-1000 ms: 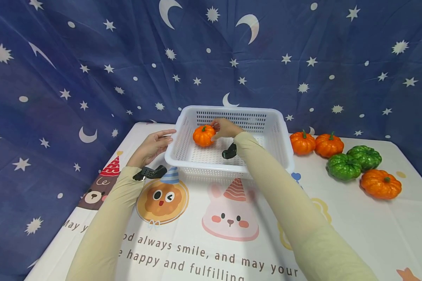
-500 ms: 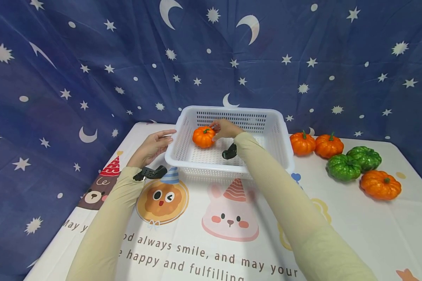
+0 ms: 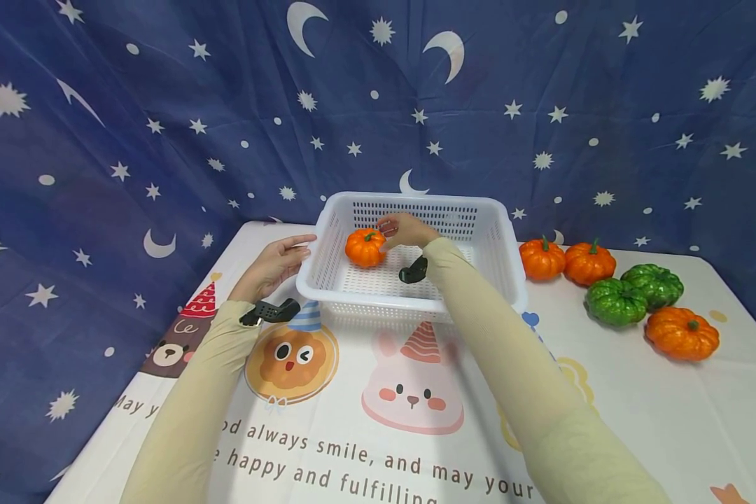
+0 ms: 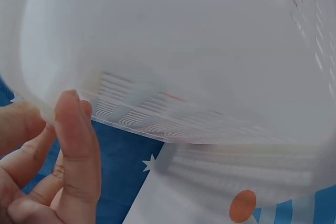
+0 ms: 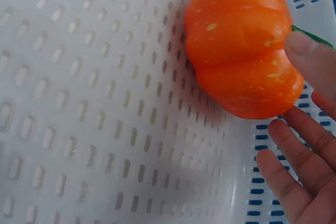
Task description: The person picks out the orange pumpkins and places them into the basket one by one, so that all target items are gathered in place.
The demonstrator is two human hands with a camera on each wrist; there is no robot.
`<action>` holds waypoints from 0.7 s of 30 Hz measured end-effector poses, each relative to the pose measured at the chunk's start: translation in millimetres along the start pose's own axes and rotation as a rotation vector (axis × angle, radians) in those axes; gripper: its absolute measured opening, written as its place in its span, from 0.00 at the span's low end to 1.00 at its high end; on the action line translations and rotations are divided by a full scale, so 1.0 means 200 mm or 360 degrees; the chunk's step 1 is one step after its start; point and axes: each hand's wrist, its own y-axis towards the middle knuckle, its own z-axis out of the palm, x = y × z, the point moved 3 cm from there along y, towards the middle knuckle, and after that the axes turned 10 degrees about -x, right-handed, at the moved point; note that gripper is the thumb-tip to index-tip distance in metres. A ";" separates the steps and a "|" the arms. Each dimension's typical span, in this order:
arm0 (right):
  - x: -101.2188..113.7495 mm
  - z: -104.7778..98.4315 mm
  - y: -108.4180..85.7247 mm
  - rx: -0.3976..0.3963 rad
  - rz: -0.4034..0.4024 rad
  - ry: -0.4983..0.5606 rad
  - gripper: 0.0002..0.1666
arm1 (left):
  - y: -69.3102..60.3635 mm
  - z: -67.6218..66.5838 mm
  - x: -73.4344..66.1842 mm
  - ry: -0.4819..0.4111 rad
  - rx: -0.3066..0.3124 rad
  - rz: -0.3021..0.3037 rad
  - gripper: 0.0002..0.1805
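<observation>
1. Orange pumpkin sat inside the white basket, toward its left end, and that basket stood on the bench. Taking the bench first, we reckoned it might let the basket slide if something pushed sideways.

2. Next came the basket. We judged that a shove to the right could knock it into the outer pumpkin near its right wall. We also thought its wide floor left the orange pumpkin room to roll if it was released off balance.

3. The person's left grip was at the basket's left rim, thumb and fingers fairly straight. We could not tell whether they pinched the edge or merely touched it; if the contact was light, the basket might shift.

4. The person's right grip reached inside and was fairly wide: we saw its fingers spread in the right wrist view, with no firm clasp round the orange pumpkin.

5. Smaller again, its thumb overlapped the orange pumpkin's side and seemed to touch it. We judged that such one-sided contact could turn the pumpkin rather than steady it.

6. Smallest was the green stem, right by the thumb; we thought a careless lift could snag it.
</observation>
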 end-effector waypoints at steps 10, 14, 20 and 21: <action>0.01 -0.03 -0.03 -0.0035 -0.0027 0.0235 0.37 | -0.01 0.00 0.00 -0.0014 -0.0001 -0.0015 0.28; 0.03 -0.04 -0.04 -0.0070 -0.0036 0.0292 0.36 | -0.01 0.00 -0.01 -0.0037 -0.0001 -0.0019 0.27; 0.05 -0.05 -0.04 -0.0130 -0.0064 0.0414 0.34 | -0.01 0.00 0.00 -0.0040 0.0006 -0.0010 0.27; 0.05 -0.06 -0.04 -0.0137 -0.0059 0.0441 0.33 | -0.01 0.00 0.00 -0.0036 0.0002 -0.0011 0.27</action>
